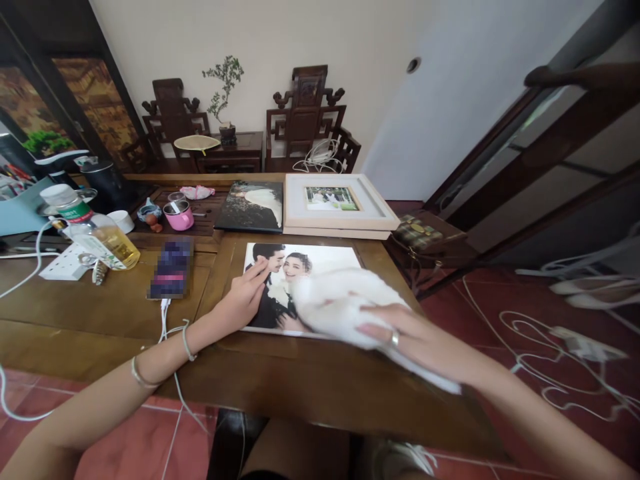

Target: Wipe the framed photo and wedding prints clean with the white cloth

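Observation:
A wedding photo panel showing a couple lies flat on the wooden table in front of me. My left hand rests on its left side, fingers stretched out flat against the picture. Over the panel's right part is a white cloth, slightly smeared by motion. My right hand, with a ring on one finger, is closed on this cloth, and a fold of it hangs toward the lower right. The cloth hides the panel's right lower area.
Behind the panel lie a dark photo panel and light wooden frames, stacked. To the left are a phone on a white cable, a bottle, a power strip and a pink cup. Cables lie on the red floor.

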Tool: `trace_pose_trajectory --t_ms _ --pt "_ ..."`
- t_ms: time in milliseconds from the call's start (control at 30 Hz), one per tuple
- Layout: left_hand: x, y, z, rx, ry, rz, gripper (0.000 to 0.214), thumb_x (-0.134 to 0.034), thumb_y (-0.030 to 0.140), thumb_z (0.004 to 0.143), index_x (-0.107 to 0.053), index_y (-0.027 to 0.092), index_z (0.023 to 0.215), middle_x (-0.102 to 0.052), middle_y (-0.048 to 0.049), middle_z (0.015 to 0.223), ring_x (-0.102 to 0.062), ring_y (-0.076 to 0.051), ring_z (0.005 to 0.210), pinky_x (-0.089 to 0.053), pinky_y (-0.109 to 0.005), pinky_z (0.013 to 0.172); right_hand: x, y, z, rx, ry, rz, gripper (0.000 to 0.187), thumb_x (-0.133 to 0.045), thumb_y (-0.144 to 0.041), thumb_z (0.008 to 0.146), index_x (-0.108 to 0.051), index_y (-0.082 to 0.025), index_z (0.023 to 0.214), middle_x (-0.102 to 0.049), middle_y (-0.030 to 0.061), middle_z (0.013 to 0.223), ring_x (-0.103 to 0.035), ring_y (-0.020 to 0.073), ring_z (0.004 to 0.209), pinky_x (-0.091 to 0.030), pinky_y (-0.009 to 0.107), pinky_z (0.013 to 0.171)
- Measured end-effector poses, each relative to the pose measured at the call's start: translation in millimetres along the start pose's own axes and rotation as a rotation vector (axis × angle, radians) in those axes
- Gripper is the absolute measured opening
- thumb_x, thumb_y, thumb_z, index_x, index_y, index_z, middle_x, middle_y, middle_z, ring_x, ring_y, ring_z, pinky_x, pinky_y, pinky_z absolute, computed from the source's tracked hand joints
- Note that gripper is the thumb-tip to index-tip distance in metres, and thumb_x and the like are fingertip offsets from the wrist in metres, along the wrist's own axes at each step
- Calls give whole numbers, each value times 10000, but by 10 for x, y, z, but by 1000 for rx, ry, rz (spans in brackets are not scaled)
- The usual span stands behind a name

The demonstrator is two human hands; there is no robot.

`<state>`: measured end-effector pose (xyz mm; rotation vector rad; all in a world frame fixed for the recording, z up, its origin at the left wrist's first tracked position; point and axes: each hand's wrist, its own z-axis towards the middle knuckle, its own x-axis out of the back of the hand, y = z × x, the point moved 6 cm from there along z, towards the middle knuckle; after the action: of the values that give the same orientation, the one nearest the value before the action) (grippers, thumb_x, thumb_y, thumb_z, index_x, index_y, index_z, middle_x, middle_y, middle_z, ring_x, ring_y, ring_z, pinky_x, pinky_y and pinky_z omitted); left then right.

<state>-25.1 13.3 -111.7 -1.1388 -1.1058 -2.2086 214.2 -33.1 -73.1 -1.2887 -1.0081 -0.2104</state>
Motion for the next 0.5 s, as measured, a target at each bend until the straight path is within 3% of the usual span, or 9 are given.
trace_pose_trajectory --t_ms 100,233,367,433,500 --pt "-5 -2 -3 12 -4 -17 461 -324 127 935 -423 124 1385 -371 -153 1479 -299 -244 1394 -294 -471 1137 137 107 327 46 145 -21 453 -381 -560 894 -651 -214 783 -715 76 922 -636 321 960 -444 510 950" --pt "11 4 4 46 -9 -73 451 -332 165 941 -441 116 1376 -371 -153 1479 -303 -250 1395 -278 -477 1142 96 -27 726 138 286 -93 355 -354 -424 931 -650 -228 923 -703 57 1082 -619 303 1036 -251 580 1083" --pt "139 12 29 136 90 -205 442 -317 243 962 -469 134 1362 -400 -120 1470 -357 -216 1373 -258 -424 1159 -258 -404 831 332 106 -160 324 -355 -286 940 -657 -229 1043 -671 58 1185 -461 280 1277 -139 598 1121" --pt "226 19 31 180 177 -263 446 -305 284 970 -487 136 1350 -410 -108 1466 -368 -205 1366 -250 -404 1163 -429 -617 725 449 -32 -152 302 -385 -230 932 -667 -236 1038 -660 39 1208 -365 237 1350 -121 551 1147" --pt "262 40 28 198 202 -282 460 -288 315 977 -486 134 1351 -401 -105 1473 -360 -207 1370 -239 -406 1164 -520 -788 553 526 -133 -128 277 -438 -179 910 -671 -254 1039 -638 13 1246 -353 203 1357 -123 493 1166"
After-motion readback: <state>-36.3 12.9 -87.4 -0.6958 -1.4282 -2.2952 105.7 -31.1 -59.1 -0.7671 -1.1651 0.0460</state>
